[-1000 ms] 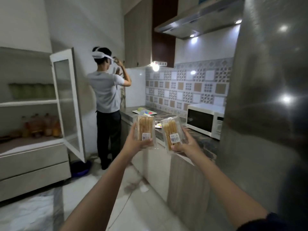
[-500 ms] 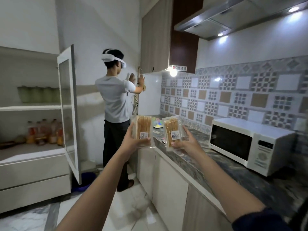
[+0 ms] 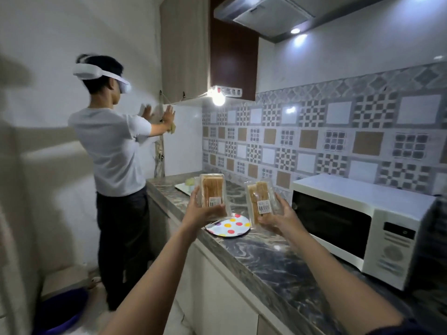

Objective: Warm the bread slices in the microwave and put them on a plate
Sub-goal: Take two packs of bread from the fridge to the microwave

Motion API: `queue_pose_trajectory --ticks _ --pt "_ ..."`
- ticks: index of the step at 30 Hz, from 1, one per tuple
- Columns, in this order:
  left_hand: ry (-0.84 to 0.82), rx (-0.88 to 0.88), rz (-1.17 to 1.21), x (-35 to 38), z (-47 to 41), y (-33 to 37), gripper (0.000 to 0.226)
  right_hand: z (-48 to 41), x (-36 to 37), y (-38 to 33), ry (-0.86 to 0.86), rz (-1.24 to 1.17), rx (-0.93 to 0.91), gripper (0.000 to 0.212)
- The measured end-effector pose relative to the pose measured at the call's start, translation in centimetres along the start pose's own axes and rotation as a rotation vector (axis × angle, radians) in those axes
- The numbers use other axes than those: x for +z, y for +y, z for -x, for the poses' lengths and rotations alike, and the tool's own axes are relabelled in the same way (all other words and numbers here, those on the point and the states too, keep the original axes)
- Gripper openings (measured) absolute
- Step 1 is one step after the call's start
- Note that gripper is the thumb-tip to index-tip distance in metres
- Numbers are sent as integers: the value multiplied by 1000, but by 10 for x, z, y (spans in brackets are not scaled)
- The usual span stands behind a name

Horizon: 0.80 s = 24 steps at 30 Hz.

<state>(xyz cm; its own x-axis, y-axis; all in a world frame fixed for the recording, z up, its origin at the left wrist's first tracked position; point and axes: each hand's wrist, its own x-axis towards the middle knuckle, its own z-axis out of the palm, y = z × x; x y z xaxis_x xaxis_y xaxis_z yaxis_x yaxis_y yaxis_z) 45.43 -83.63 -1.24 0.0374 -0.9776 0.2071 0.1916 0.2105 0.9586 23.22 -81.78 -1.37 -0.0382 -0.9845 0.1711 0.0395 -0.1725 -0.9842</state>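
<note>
Clear plastic pack of tan bread slices [image 3: 212, 191] upright in my left hand [image 3: 200, 213], fingers curled round its lower end. Second clear pack [image 3: 260, 201] gripped same way in my right hand [image 3: 278, 217], slightly tilted. Round white plate with coloured dots [image 3: 228, 228] on dark marbled counter [image 3: 266, 262], just below and between my hands. White microwave [image 3: 362, 226], door closed, right of my right hand. Risks, as I judge: both hands full, none free for door; slick wrap may slip if I regrip; slices must come out of plastic before heating.

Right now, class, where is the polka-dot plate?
In the head view, the polka-dot plate lies flat on the dark countertop near its front edge, centre frame, just left of the white microwave.
</note>
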Motion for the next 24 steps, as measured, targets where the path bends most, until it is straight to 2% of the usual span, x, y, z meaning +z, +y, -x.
queue_pose_trajectory --ticks 7,11,18,24 --pt "-230 -70 69 93 -185 -53 100 -139 -84 20 232 10 -24 84" --pt "-382 -128 44 154 -260 -70 100 -188 -126 26 457 -26 -20 76" --pt "-630 -177 52 266 -310 -105 101 -207 -221 21 682 159 32 75" --pt "-725 -230 113 354 -316 -132 96 -195 -295 10 790 280 106 75"
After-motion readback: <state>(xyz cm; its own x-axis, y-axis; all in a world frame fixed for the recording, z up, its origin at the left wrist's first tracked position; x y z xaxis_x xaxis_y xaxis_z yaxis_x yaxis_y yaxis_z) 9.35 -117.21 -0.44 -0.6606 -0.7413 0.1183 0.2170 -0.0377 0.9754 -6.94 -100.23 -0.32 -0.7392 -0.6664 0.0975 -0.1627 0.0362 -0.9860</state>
